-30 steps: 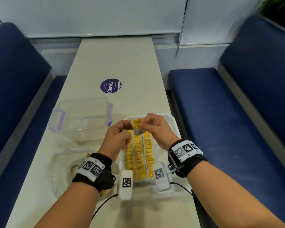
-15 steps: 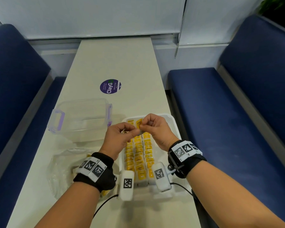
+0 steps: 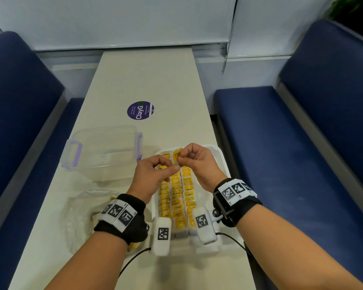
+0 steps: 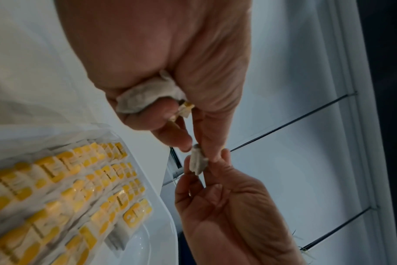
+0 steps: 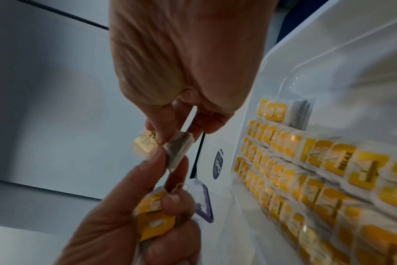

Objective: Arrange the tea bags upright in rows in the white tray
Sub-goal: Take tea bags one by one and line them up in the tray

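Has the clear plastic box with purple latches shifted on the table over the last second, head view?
No. The clear plastic box with purple latches keeps its spot beside the white tray and below the round purple sticker.

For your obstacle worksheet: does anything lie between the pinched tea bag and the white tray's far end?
Nothing visible does. Both hands pinch the tea bag above the white tray, over the rows' far end.
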### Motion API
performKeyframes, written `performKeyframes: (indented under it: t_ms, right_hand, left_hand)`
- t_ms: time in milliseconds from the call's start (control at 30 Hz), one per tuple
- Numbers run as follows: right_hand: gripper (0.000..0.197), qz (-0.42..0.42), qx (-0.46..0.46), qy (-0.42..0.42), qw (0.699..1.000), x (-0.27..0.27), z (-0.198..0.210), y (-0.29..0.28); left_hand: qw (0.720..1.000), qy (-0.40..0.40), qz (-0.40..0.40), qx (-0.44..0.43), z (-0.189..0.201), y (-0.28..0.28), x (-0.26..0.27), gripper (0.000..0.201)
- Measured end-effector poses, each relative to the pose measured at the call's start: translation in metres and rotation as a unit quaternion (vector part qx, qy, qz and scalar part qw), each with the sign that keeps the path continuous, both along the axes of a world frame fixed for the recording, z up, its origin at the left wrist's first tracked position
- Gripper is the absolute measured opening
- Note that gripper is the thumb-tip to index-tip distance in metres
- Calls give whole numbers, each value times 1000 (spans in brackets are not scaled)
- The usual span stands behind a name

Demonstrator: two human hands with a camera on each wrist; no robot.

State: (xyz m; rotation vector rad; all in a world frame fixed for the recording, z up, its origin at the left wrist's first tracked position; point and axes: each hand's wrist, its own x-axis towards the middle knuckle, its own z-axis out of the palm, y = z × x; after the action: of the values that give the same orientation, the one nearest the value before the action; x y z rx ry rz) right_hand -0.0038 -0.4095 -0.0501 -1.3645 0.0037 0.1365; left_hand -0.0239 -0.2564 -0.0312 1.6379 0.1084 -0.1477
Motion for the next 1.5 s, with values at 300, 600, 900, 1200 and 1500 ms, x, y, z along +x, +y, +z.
performKeyframes:
  t_ms: [300, 600, 900, 1200, 1500]
  right_hand:
    - [27, -5, 13, 5, 1000, -2, 1, 1]
    - [23, -9, 12, 11, 1000, -2, 1, 1]
    - [23, 31, -158, -12, 987, -4, -10, -4]
    - [17, -119, -355, 107, 921, 17, -45, -33]
    - [21, -62, -455, 148, 876, 30, -69, -36]
  left_hand:
    - [1000, 4, -2, -10, 0, -1, 0, 17]
    - [1000, 10, -9, -12, -4, 0, 1, 27]
    - [999, 14, 29, 12, -14, 0, 7, 5]
    - [994, 103, 48, -8, -25, 9, 10, 8]
    - [993, 106, 51, 8, -27, 17, 10, 9]
